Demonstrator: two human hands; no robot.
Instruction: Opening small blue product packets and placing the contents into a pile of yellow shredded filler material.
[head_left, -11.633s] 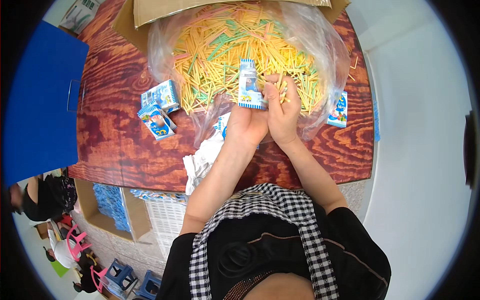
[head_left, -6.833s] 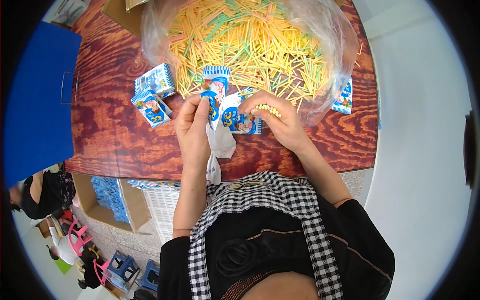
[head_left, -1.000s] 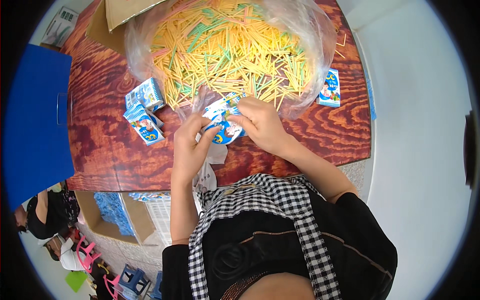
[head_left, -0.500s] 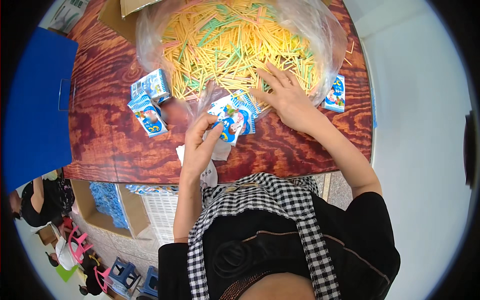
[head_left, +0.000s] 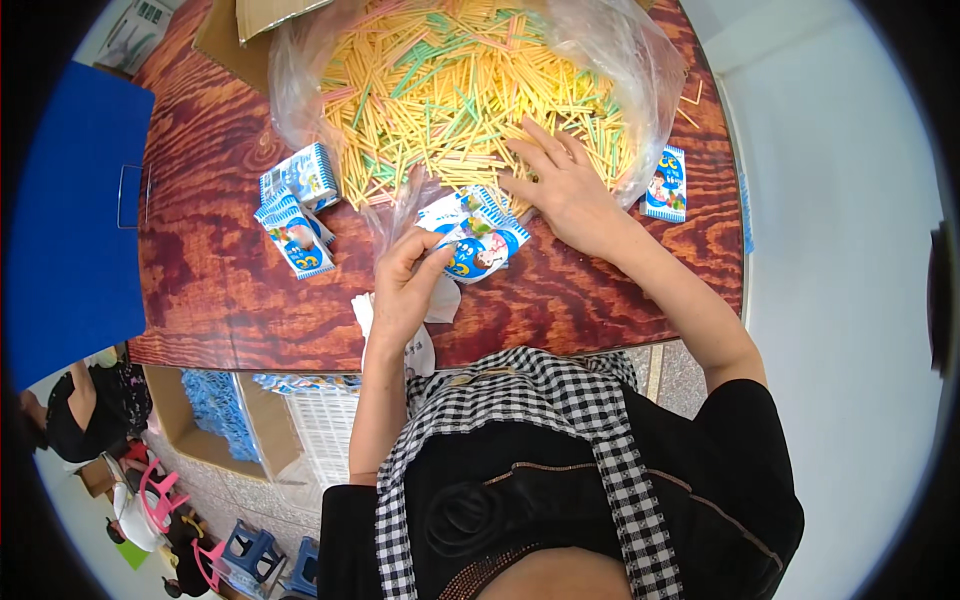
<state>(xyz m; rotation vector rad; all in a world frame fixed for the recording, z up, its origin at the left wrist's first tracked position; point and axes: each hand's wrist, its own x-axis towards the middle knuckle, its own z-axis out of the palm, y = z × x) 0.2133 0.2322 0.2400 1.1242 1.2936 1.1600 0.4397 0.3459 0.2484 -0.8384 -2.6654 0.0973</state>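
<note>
- yellow, green and pink thin plastic sticks (head_left: 450,90) piled in a clear plastic bag (head_left: 640,60) on the reddish wood-grain table (head_left: 200,290)
- right hand (head_left: 565,190) flat on the pile, fingers spread, gripping nothing
- left hand (head_left: 405,290) pinched on a blue-and-white printed packet (head_left: 475,235) at the bag's near edge
- more same packets (head_left: 295,210) lie left

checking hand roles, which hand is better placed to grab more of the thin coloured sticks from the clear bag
Right hand: it already rests on the pile of thin yellow, green and pink sticks. The left hand holds the small blue-and-white packet.
</note>
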